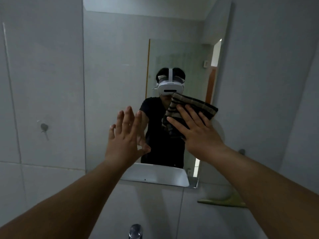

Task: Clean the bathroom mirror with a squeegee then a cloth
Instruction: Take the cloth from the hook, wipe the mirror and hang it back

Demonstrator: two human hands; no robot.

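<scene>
At nine o'clock a wall hook [44, 126] is sticking out of the tiles [43, 75]. Left of centre I am holding my left hand [126, 133], fingers straight and apart, flat at the bathroom mirror [112, 49]. Toward three o'clock my right hand [196, 133] is pressing the striped cloth [195, 105] on the glass with flat fingers. At five o'clock the squeegee [222, 201] is lying aside; I am judging squeegeeing done, wiping under way.

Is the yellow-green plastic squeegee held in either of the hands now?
No, the yellow-green plastic squeegee lies apart at lower right, while the right hand presses the dark striped cloth and the left hand is empty.
</scene>
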